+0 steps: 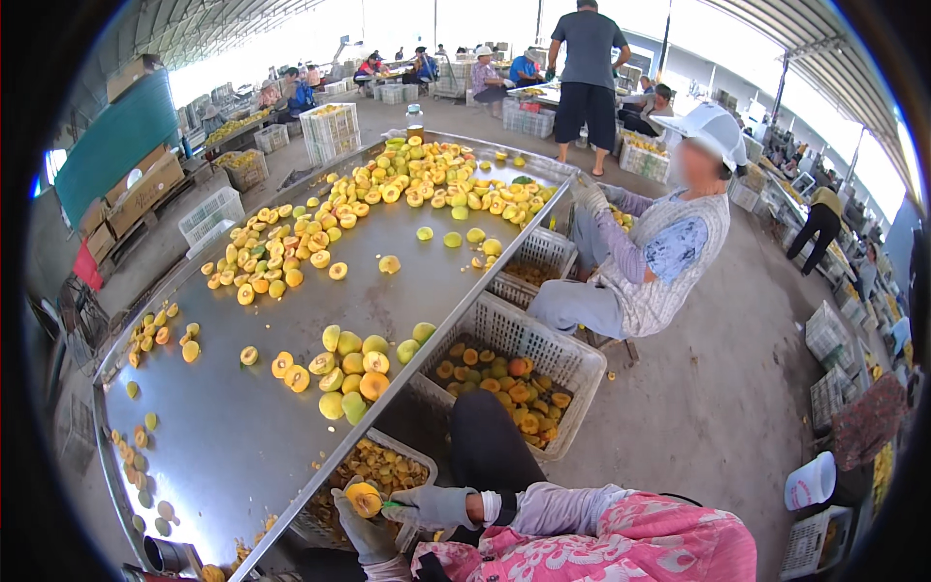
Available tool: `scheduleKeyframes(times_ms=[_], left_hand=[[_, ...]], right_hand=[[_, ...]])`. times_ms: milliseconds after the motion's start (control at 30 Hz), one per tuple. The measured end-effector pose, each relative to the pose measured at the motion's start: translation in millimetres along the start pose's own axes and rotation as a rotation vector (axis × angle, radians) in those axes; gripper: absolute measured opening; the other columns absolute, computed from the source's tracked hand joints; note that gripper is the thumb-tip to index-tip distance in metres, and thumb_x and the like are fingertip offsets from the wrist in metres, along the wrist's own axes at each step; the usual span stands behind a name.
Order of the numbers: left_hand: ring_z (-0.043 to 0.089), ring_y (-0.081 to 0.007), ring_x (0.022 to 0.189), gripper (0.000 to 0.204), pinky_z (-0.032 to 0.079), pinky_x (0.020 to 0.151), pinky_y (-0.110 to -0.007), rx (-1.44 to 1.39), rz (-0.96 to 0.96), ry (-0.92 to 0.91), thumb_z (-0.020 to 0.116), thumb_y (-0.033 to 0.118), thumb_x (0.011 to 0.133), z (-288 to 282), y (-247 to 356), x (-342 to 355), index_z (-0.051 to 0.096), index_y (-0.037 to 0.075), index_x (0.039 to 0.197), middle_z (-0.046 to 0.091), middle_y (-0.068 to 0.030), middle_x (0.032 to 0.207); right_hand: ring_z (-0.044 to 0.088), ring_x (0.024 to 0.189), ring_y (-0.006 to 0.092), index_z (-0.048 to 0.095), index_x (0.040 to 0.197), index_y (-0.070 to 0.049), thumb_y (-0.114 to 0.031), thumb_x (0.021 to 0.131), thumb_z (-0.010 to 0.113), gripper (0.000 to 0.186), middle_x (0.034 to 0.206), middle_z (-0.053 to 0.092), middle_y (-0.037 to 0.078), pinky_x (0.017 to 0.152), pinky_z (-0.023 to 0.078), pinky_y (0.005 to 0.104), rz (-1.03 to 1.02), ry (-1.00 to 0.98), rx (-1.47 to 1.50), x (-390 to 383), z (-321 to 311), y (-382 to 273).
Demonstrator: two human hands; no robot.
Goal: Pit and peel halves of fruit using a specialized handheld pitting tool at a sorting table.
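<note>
My gloved left hand (365, 535) is closed around a cut yellow peach (364, 500), its flesh turned upward. Beside it, my gloved right hand (433, 507) grips a small green-handled tool (392, 503), whose tip is at the fruit. I cannot make out the tool's working end. Both hands are over a plastic crate (424, 463) of orange-yellow peach scraps (378, 466), by the edge of a metal table (291, 427). On that table, close to the edge, lies a small group of whole and halved peaches (354, 373), some with pits showing.
A larger pile of peaches (388, 184) covers the table's far part. Right of my knee, a white crate (572, 354) holds halves. A seated co-worker (669, 233) in a white cap works along the same edge. Farther back are a standing person (587, 78) and stacked crates (330, 131).
</note>
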State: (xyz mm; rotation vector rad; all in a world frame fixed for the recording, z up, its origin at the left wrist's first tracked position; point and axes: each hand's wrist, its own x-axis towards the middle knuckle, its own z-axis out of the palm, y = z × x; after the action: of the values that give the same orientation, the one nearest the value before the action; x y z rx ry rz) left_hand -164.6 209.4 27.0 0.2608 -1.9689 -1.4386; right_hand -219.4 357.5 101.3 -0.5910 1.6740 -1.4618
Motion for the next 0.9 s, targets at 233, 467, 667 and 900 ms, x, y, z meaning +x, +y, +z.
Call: scheduleKeyframes(times_ms=[233, 467, 667, 900], left_hand=[[0.059, -0.0231, 0.101, 0.055, 0.048, 0.09, -0.038, -0.56, -0.687, -0.013, 0.043, 0.048, 0.099, -9.2, 46.8, -0.6, 0.055, 0.001, 0.124, 0.061, -0.0114, 0.113], [0.052, -0.0138, 0.086, 0.048, 0.044, 0.081, -0.028, -0.766, -0.629, 0.079, 0.04, 0.049, 0.1, -10.3, 46.6, -13.9, 0.056, 0.003, 0.103, 0.055, -0.0039, 0.093], [0.06, -0.0178, 0.088, 0.055, 0.052, 0.078, -0.032, -0.954, -0.723, 0.098, 0.042, 0.051, 0.099, -3.5, 56.4, 4.2, 0.051, 0.005, 0.127, 0.063, -0.0083, 0.102], [0.061, -0.0214, 0.083, 0.057, 0.052, 0.077, -0.032, -0.894, -0.658, 0.122, 0.036, 0.051, 0.101, -9.3, 71.2, -1.2, 0.053, -0.001, 0.118, 0.063, -0.0131, 0.099]], right_hand=[[0.062, 0.091, 0.0264, 0.051, 0.131, -0.002, -0.04, 0.099, 0.05, 0.05, 0.105, 0.066, 0.018, 0.081, 0.049, 0.0324, -0.005, -0.018, -0.215, 9.6, 9.5, 30.1], [0.065, 0.079, 0.0275, 0.057, 0.121, -0.004, -0.042, 0.099, 0.048, 0.045, 0.095, 0.067, 0.018, 0.074, 0.051, 0.0356, -0.124, 0.029, -0.258, 0.9, 21.1, 42.6], [0.065, 0.081, 0.0371, 0.061, 0.105, -0.001, -0.041, 0.096, 0.053, 0.042, 0.089, 0.066, 0.022, 0.072, 0.051, 0.0392, -0.258, 0.131, -0.222, -9.1, 11.5, 12.8], [0.048, 0.06, 0.0039, 0.06, 0.107, 0.001, -0.03, 0.1, 0.051, 0.033, 0.074, 0.056, -0.003, 0.051, 0.041, 0.0226, -0.067, 0.076, 0.035, -10.6, 23.4, 17.1]])
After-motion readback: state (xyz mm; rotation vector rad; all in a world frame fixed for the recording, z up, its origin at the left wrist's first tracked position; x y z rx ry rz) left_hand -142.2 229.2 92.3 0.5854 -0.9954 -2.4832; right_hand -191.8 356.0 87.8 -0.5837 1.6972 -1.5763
